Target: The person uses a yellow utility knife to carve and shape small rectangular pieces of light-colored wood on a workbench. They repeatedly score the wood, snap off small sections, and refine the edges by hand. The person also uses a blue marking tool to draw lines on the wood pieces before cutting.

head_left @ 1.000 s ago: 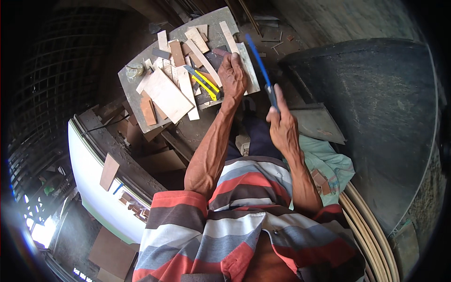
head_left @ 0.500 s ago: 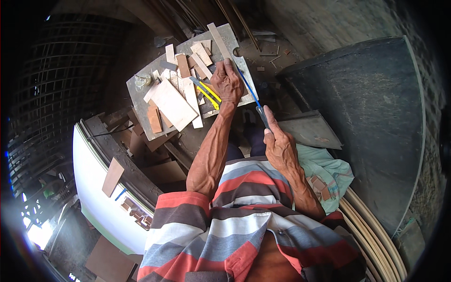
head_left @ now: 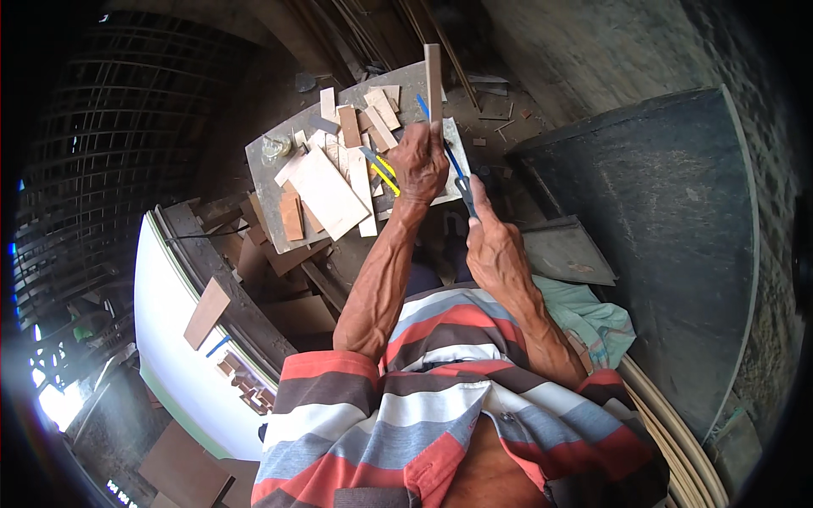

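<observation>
My left hand, closed over the near end of a thin wooden strip, holds it pointing away from me above the far right part of the small worktable. In my right hand is the dark handle of a narrow blue hacksaw blade, the forefinger laid along the handle. The blade slants behind the strip, and its tip shows on the strip's left side. Whether blade and strip touch, I cannot tell. Just left of my left hand lies a yellow utility knife, partly covered by that hand.
Several wood offcuts and a pale flat board cover the worktable, with a clear jar at its left. A white panel bearing small wood pieces stands left. A large dark board leans at right, near a green sack.
The strip has swung from a leftward slant to nearly straight ahead, turned more edge-on. The blade has moved up and left, crossing behind it. My right hand has shifted slightly left.
</observation>
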{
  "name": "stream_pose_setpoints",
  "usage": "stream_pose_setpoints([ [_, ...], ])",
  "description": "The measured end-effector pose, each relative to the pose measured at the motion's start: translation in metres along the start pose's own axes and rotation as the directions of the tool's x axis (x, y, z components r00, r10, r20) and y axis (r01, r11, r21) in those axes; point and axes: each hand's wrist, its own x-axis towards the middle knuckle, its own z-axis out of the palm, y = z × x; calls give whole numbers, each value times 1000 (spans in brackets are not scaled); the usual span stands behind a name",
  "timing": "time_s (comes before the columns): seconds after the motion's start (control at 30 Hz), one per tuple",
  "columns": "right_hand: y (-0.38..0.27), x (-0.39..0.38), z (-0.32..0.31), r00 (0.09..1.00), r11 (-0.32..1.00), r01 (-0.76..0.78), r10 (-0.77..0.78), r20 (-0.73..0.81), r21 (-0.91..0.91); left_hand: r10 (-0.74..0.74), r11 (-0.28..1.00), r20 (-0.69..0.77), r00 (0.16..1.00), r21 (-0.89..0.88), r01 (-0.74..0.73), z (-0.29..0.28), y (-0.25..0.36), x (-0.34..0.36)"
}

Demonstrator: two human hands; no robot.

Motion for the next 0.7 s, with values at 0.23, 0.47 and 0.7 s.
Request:
stream_pose_setpoints([
  [0.23,20,36,12,951,363,-234,276,136,902,-479,871,-96,872,-173,460,-33,0,27],
  [0.47,-10,83,24,990,665,-142,100,100,733,-544,792,68,837,-288,538,-59,22,33],
  [0.7,-23,104,60,985,609,-150,22,173,779,-529,762,64,846,-404,507,-70,11,13],
])
